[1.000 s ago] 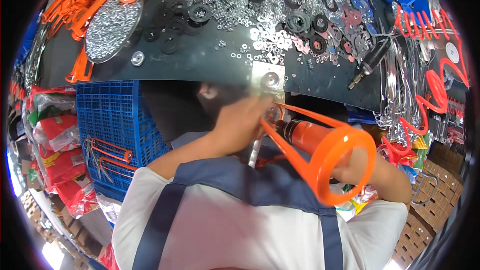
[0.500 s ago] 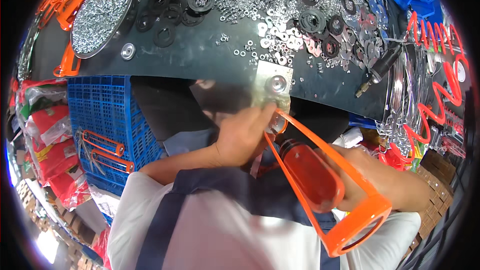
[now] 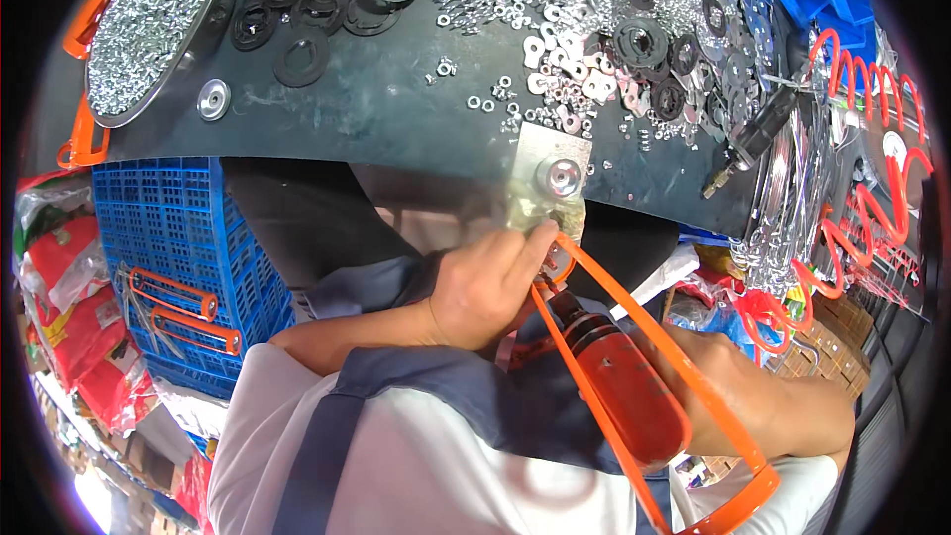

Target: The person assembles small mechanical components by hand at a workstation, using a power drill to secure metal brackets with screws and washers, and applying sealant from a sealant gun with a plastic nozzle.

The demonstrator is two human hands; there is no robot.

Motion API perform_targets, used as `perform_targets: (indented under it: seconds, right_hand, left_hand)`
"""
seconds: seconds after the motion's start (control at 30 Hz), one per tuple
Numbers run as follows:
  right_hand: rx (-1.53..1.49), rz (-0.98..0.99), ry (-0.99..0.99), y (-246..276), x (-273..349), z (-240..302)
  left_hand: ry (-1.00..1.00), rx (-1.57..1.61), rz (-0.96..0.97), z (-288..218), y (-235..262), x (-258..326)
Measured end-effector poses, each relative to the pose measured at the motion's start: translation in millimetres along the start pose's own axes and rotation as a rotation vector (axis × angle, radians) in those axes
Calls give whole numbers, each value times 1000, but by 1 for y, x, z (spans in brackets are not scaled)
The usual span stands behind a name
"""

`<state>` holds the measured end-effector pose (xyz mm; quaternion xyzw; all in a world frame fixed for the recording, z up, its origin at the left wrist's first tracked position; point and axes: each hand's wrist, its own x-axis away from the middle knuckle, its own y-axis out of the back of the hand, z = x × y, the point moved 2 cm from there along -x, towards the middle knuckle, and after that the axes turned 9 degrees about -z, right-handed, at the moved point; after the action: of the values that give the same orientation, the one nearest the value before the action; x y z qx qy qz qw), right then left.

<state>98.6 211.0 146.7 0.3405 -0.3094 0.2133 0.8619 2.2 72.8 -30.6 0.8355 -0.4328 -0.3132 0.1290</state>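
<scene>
A long orange metal frame [image 3: 707, 396] slants from the table's front edge down toward my right sleeve. My left hand [image 3: 480, 282] is closed on its narrow far end, fingertips beside a metal plate [image 3: 540, 151] that juts from the edge. On that plate sits a round shiny metal piece [image 3: 563, 176]. Inside the frame lies a red power screwdriver [image 3: 629, 391], its dark nose pointing at the narrow end. My right hand [image 3: 728, 381] is wrapped round the screwdriver's body, partly hidden behind the frame's bar. The tool's tip is hard to make out near my left fingers.
Springs, nuts and black rings [image 3: 300, 57] are strewn over the dark tabletop [image 3: 347, 124]. An oval tray [image 3: 183, 79] of small metal parts stands at left, above a blue crate [image 3: 163, 208]. At right lie a black air tool [image 3: 763, 129] and a red coiled hose [image 3: 877, 203].
The view has shifted a little. The frame's wide end and the red screwdriver have moved slightly lower and to the right in it. Both hands keep their grips.
</scene>
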Motion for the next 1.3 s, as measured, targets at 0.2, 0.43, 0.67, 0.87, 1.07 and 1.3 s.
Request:
perform_targets:
  seconds: [0.2, 0.43, 0.67, 0.87, 1.07, 1.3]
  right_hand:
    - [-91, -47, 79, -6, 2, -7]
    - [-283, -102, 30, 3, -3, -9]
    - [-212, -164, 56, -1, -6, -4]
    - [-122, -69, 116, 4, -9, 0]
    - [-164, -107, 101, 9, -13, 2]
    - [-148, -89, 38, 3, -9, 3]
  left_hand:
    - [22, 53, -17, -1, -2, -1]
    - [37, 55, -73, -3, -3, -3]
    - [14, 8, -46, 1, -3, 1]
    - [-13, 3, -56, 2, -3, 1]
    - [20, 67, -100, 1, -6, 0]
    - [-5, 50, -82, 3, -6, 5]
